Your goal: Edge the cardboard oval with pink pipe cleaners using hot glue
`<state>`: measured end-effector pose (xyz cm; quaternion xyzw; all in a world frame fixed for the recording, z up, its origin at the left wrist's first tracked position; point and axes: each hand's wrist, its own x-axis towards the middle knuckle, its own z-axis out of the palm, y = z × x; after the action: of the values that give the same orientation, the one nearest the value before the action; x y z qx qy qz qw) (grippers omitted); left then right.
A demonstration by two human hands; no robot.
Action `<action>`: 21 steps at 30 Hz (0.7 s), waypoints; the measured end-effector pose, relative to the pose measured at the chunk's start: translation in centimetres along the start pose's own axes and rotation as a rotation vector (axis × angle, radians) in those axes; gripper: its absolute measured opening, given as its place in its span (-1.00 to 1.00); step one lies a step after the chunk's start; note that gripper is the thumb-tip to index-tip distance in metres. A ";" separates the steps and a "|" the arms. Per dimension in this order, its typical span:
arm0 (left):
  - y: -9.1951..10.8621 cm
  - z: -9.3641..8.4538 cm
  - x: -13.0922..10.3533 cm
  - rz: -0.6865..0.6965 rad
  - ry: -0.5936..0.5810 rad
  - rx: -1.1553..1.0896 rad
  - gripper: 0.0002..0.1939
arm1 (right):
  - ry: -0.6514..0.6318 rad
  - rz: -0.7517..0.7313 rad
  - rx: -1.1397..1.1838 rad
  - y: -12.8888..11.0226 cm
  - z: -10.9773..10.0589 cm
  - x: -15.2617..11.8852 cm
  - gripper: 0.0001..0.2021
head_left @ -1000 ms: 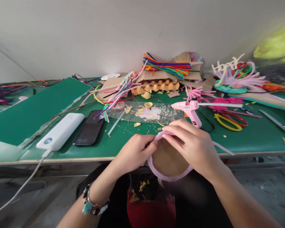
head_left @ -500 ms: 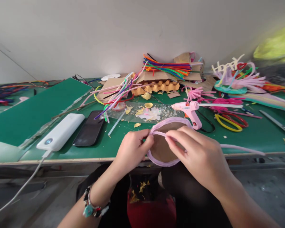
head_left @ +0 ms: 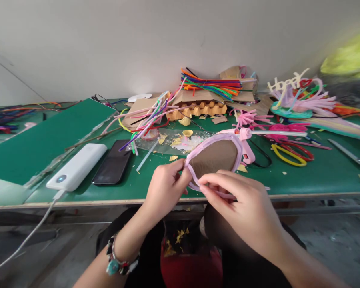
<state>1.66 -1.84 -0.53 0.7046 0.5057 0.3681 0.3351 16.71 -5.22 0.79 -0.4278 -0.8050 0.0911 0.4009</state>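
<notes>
A brown cardboard disc with a fuzzy light-purple rim is held up over the table's front edge, tilted. My left hand pinches its left end between thumb and fingers. A loose length of light-purple pipe cleaner runs down from that pinch, and my right hand grips it between thumb and forefinger in front of the disc's lower part. Just behind the disc lies a pink glue gun, partly covered by it.
On the green table are a white power bank, a black phone, an egg carton and bundles of coloured pipe cleaners. A red bin stands below.
The disc has tilted and its right side has risen, now covering part of the glue gun. My right hand has moved slightly down and left, drawing the loose pipe cleaner downward.
</notes>
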 end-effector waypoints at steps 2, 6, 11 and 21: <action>0.0 -0.1 0.0 0.015 0.013 0.007 -0.76 | -0.018 0.056 0.049 0.0 0.1 -0.1 -0.94; -0.1 -0.2 0.0 0.033 0.043 0.012 -0.77 | -0.084 0.128 0.104 -0.1 0.1 -0.3 -0.92; -0.3 -0.3 0.0 0.121 0.125 0.072 -0.75 | -0.326 0.203 0.182 -0.3 0.4 -0.2 -0.87; 0.0 -0.4 0.2 0.189 0.148 0.109 -0.74 | -0.434 0.235 0.382 -0.5 0.7 -0.1 -0.83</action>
<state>1.37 -1.64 -0.36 0.7370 0.4798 0.4211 0.2220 15.99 -5.45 0.52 -0.4054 -0.7850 0.3757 0.2797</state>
